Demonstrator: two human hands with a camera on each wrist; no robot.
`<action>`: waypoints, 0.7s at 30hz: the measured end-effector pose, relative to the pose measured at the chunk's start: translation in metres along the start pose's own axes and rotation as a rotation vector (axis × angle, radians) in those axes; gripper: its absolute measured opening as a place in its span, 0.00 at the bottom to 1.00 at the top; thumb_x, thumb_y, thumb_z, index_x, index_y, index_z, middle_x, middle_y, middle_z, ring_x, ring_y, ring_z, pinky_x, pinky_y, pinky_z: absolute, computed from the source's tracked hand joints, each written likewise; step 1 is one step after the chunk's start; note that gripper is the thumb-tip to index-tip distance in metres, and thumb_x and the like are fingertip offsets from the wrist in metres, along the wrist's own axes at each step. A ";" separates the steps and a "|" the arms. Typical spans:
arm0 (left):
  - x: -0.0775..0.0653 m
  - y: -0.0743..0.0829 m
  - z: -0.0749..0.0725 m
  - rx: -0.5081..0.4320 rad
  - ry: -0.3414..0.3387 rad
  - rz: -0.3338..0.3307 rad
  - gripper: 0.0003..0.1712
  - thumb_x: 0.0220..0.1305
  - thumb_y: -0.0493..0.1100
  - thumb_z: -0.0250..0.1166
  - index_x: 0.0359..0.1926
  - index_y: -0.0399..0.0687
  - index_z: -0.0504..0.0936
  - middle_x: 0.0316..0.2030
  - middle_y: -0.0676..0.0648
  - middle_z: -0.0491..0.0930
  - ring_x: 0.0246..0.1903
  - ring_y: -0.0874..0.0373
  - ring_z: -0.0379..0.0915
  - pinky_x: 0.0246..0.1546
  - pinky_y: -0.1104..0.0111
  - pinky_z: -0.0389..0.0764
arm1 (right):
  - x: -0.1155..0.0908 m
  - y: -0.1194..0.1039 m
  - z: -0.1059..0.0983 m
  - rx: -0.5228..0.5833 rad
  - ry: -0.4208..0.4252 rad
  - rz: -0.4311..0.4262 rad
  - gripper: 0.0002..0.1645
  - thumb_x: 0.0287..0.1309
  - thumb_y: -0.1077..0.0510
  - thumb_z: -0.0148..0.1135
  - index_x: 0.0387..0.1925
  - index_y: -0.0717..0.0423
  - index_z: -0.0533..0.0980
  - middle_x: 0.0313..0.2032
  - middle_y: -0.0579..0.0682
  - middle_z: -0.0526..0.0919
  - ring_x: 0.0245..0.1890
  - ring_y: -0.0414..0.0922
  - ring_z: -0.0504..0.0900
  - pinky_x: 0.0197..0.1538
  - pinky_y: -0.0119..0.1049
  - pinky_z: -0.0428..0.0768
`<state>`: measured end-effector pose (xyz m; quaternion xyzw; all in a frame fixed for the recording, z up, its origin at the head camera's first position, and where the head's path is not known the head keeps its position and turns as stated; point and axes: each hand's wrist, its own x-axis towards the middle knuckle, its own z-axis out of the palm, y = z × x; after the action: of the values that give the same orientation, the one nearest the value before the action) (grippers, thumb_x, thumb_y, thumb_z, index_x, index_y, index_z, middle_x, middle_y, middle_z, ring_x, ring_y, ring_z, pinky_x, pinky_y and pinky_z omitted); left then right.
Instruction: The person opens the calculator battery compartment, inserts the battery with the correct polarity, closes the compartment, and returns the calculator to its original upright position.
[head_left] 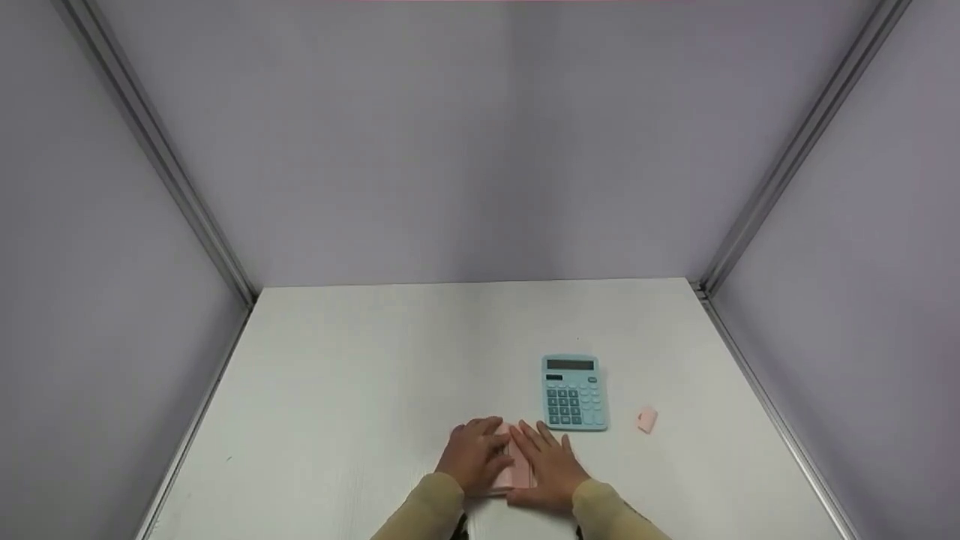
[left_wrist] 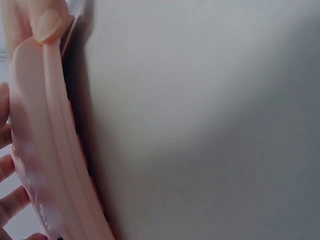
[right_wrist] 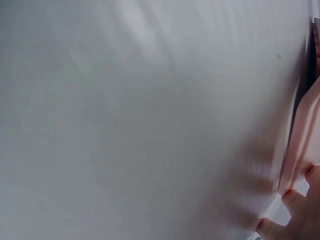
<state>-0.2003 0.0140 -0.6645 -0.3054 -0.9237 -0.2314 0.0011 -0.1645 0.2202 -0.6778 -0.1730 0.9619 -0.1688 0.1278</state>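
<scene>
A pink calculator (head_left: 519,471) lies between the two hands at the table's near side, its plain back turned up. Pink key edges show along its dark underside in the left wrist view. Bent over its left part, the left hand (head_left: 474,454) holds it, and the thumb (left_wrist: 48,24) presses on one end. On the other side the right hand (head_left: 551,471) rests with fingers stretched forward and its thumb near the close edge. Fingertips (right_wrist: 291,196) of that hand touch the casing in the right wrist view. The hands hide much of the calculator.
A light blue calculator (head_left: 574,394) lies face up just beyond the right hand. Farther right is a small pink piece (head_left: 647,420). The white table (head_left: 360,360) is bounded by grey walls (head_left: 375,150) at the back and both sides.
</scene>
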 end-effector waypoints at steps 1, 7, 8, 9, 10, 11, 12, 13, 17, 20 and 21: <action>0.000 0.000 0.000 -0.014 0.001 -0.011 0.25 0.61 0.59 0.64 0.56 0.58 0.82 0.62 0.51 0.72 0.61 0.51 0.67 0.59 0.50 0.70 | 0.000 0.000 0.000 0.005 -0.001 0.001 0.67 0.40 0.15 0.52 0.76 0.39 0.44 0.75 0.46 0.49 0.73 0.57 0.46 0.62 0.75 0.49; 0.001 0.001 0.000 -0.039 0.018 -0.048 0.23 0.59 0.59 0.66 0.54 0.61 0.83 0.61 0.53 0.73 0.61 0.53 0.68 0.59 0.50 0.70 | 0.001 -0.002 -0.003 0.016 -0.012 0.000 0.67 0.40 0.15 0.53 0.76 0.40 0.44 0.75 0.46 0.48 0.73 0.57 0.45 0.63 0.74 0.49; 0.001 0.001 0.000 -0.040 0.021 -0.052 0.23 0.59 0.59 0.66 0.54 0.61 0.83 0.61 0.53 0.73 0.61 0.53 0.68 0.59 0.50 0.70 | 0.001 -0.002 -0.003 0.014 -0.015 0.001 0.67 0.40 0.15 0.53 0.76 0.40 0.44 0.75 0.46 0.48 0.73 0.57 0.45 0.63 0.74 0.49; 0.002 0.002 0.001 -0.043 0.018 -0.060 0.23 0.59 0.59 0.66 0.55 0.61 0.83 0.61 0.53 0.73 0.61 0.53 0.68 0.59 0.50 0.70 | 0.001 -0.002 -0.004 0.012 -0.012 -0.002 0.67 0.41 0.15 0.53 0.76 0.40 0.44 0.75 0.47 0.48 0.73 0.57 0.45 0.62 0.74 0.49; 0.002 0.002 0.001 -0.050 0.018 -0.068 0.23 0.59 0.58 0.66 0.55 0.62 0.83 0.61 0.53 0.73 0.61 0.53 0.67 0.60 0.50 0.69 | 0.001 -0.002 -0.004 0.013 -0.008 -0.007 0.67 0.41 0.16 0.53 0.76 0.41 0.45 0.75 0.47 0.48 0.73 0.58 0.45 0.62 0.75 0.49; 0.002 0.002 0.001 -0.060 0.021 -0.074 0.22 0.59 0.58 0.66 0.54 0.62 0.83 0.61 0.53 0.73 0.61 0.53 0.68 0.59 0.50 0.69 | 0.001 -0.002 -0.005 0.010 -0.003 -0.014 0.67 0.42 0.16 0.53 0.76 0.42 0.45 0.75 0.48 0.49 0.73 0.58 0.46 0.62 0.75 0.50; 0.003 0.003 0.000 -0.076 0.023 -0.083 0.22 0.59 0.57 0.67 0.54 0.61 0.83 0.61 0.53 0.73 0.61 0.52 0.68 0.59 0.50 0.69 | 0.001 -0.002 -0.005 0.010 0.001 -0.019 0.67 0.42 0.16 0.53 0.76 0.43 0.46 0.75 0.49 0.49 0.73 0.59 0.46 0.61 0.75 0.50; 0.004 0.003 0.000 -0.092 0.024 -0.091 0.22 0.59 0.56 0.67 0.54 0.61 0.83 0.61 0.52 0.73 0.61 0.52 0.68 0.60 0.50 0.69 | 0.001 -0.002 -0.006 0.008 0.004 -0.024 0.66 0.42 0.16 0.53 0.76 0.44 0.46 0.75 0.49 0.49 0.73 0.59 0.46 0.61 0.75 0.50; 0.007 0.005 -0.002 -0.142 0.022 -0.122 0.21 0.57 0.54 0.69 0.52 0.60 0.85 0.59 0.51 0.75 0.60 0.52 0.69 0.59 0.50 0.70 | 0.002 -0.002 -0.006 0.008 -0.001 -0.025 0.67 0.42 0.16 0.52 0.76 0.44 0.45 0.75 0.49 0.48 0.73 0.59 0.45 0.61 0.75 0.50; 0.009 0.005 -0.004 -0.147 0.016 -0.137 0.20 0.56 0.54 0.70 0.50 0.60 0.85 0.59 0.52 0.75 0.59 0.53 0.69 0.59 0.50 0.70 | 0.003 -0.001 -0.006 0.012 -0.012 -0.007 0.67 0.41 0.15 0.51 0.76 0.42 0.44 0.75 0.47 0.47 0.73 0.57 0.44 0.62 0.75 0.49; 0.010 0.006 -0.003 -0.145 0.018 -0.139 0.19 0.55 0.54 0.70 0.50 0.61 0.86 0.58 0.52 0.75 0.59 0.53 0.70 0.59 0.50 0.70 | 0.003 -0.001 -0.006 0.009 -0.013 -0.003 0.68 0.41 0.15 0.51 0.76 0.42 0.44 0.75 0.47 0.47 0.74 0.57 0.44 0.62 0.75 0.49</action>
<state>-0.2057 0.0221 -0.6577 -0.2377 -0.9235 -0.2999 -0.0289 -0.1687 0.2203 -0.6728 -0.1751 0.9600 -0.1722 0.1345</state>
